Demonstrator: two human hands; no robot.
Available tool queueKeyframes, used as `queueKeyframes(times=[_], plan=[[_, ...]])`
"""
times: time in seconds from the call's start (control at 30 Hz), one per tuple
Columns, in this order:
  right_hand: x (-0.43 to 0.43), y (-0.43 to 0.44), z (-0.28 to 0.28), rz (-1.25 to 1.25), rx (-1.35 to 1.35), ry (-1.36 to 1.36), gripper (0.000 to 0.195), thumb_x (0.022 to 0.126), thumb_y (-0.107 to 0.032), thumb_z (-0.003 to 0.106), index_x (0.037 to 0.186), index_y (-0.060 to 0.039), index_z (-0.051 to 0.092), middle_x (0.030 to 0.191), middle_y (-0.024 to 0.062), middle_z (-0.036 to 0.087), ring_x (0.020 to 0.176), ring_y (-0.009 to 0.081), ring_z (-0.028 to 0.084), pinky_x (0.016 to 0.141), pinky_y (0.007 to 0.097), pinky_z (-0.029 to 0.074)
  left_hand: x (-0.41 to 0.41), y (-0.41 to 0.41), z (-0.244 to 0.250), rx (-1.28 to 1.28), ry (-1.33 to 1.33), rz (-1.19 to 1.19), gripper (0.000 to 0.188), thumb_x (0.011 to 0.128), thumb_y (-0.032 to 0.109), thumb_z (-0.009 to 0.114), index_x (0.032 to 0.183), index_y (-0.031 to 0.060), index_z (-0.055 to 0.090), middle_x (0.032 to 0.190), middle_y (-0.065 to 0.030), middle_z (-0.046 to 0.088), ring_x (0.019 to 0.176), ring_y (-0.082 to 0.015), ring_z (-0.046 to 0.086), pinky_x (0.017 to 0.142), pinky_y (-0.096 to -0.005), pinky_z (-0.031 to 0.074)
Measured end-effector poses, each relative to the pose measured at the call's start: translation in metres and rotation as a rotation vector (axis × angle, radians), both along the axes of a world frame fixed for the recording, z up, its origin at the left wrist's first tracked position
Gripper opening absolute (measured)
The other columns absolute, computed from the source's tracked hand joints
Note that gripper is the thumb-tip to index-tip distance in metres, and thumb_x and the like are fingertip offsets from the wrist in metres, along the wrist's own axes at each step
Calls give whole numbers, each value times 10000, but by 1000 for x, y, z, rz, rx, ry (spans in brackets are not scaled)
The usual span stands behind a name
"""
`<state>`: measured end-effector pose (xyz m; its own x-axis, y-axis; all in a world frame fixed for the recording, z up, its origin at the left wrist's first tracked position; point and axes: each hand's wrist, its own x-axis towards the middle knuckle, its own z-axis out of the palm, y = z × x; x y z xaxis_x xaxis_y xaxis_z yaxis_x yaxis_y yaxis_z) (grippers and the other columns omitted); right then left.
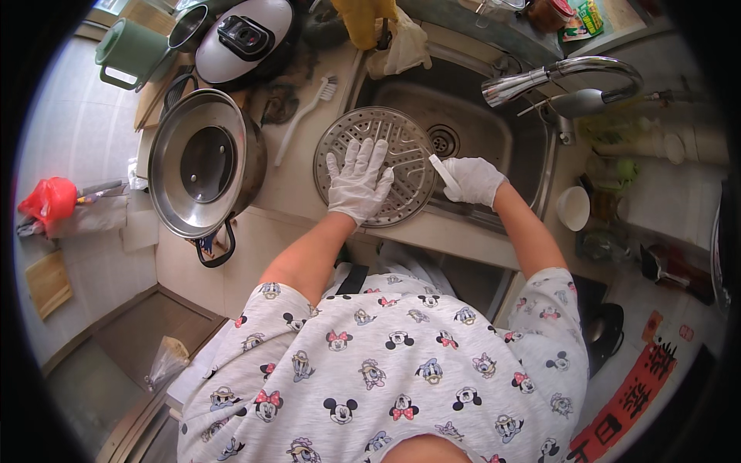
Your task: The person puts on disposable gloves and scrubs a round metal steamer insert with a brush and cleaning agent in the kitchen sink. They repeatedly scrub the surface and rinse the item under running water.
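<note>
My left hand (pixel 360 180), in a thin white glove, lies palm down with spread fingers on a round perforated metal steamer rack (pixel 405 139). The rack rests partly on the counter and partly over the left side of the steel sink (pixel 480 110). My right hand (pixel 472 179), gloved too, is closed around a small white plastic piece (pixel 444 173) at the rack's right edge; the rest of that piece is hidden in the hand. A white long-handled brush (pixel 301 120) lies on the counter left of the rack.
A large steel pot (pixel 255 156) with a lid (pixel 208 162) stands at the left. Behind it are a rice cooker (pixel 246 35) and a green pitcher (pixel 124 49). The chrome faucet (pixel 596 66) arches over the sink's right side. A white bowl (pixel 573 208) sits right of the sink.
</note>
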<state>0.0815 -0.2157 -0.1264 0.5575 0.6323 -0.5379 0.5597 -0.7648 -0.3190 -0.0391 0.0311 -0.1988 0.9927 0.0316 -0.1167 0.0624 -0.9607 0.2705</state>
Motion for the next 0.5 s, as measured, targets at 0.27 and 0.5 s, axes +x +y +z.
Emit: queueKeyframes(times=[0.27, 0.5], plan=[[0, -12, -1, -111, 97, -36, 356, 866, -215, 599, 1185, -56, 583, 1018, 215, 710, 946, 425, 682, 825, 496, 554, -4, 1, -2, -2, -28, 5, 678, 1052, 547, 366, 1655, 265, 236, 1711, -60, 253, 1585, -296, 193, 1245, -645, 0], [-3, -87, -91, -897, 1009, 34, 468, 967, -294, 698, 1304, -7, 546, 1103, 92, 652, 972, 195, 660, 859, 342, 573, -2, 1, -2, -2, -38, -5, 680, 1048, 540, 380, 1654, 263, 243, 1707, -64, 261, 1582, -301, 204, 1242, -654, 13]])
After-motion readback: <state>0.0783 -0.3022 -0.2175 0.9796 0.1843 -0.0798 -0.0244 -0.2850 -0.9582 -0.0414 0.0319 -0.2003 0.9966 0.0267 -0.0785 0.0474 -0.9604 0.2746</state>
